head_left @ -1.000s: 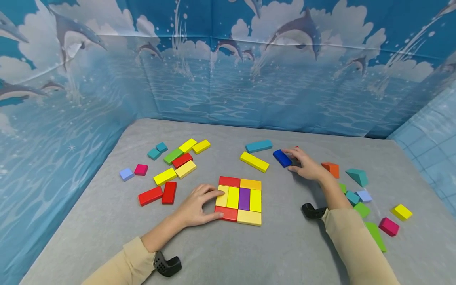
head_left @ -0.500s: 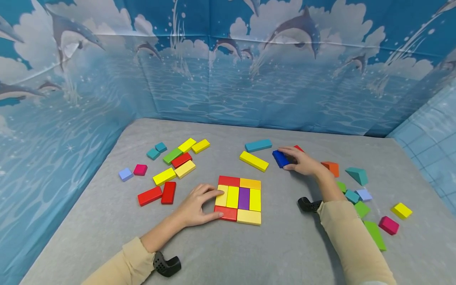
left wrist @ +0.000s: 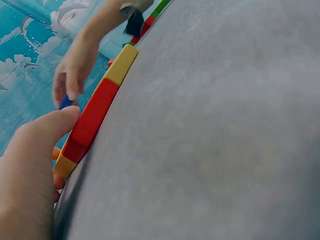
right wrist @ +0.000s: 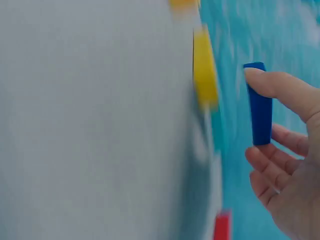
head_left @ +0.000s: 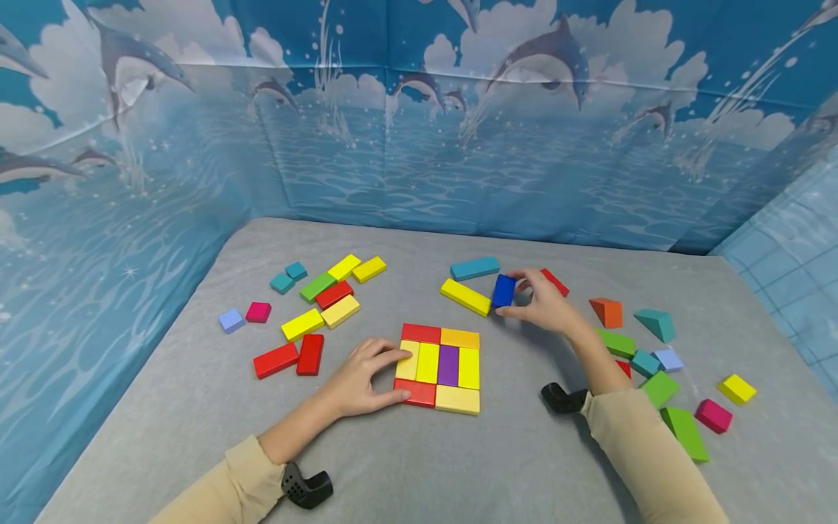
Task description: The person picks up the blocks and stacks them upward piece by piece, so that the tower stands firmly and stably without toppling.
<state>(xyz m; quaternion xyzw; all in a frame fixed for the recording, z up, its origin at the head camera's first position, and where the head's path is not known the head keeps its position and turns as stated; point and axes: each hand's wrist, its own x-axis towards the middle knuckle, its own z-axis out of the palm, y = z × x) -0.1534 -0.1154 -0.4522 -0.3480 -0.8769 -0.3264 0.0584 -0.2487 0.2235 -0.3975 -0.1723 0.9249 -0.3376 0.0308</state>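
Note:
In the head view my right hand [head_left: 540,300] holds a blue rectangular block [head_left: 503,291] between thumb and fingers. The right wrist view shows the blue block [right wrist: 261,112] raised off the table, with the thumb at one end and fingers at the other. My left hand [head_left: 369,382] rests at the left side of a flat square of blocks, its thumb on a red block [head_left: 415,393] and a finger on a cream block [head_left: 407,361]. That square also has yellow blocks, an orange block [head_left: 460,338] and a purple block [head_left: 448,365] in its middle.
A yellow block [head_left: 465,298] and a teal block [head_left: 475,268] lie beyond the square. Several loose blocks, among them a green one [head_left: 318,287], lie at left. More lie at right, such as an orange wedge [head_left: 607,313]. A dolphin-printed curtain [head_left: 419,160] hangs behind.
My right hand has picked up the blue block and moved it left, turning it upright beside the yellow block. A red block behind that hand is now uncovered. My left hand has stayed put.

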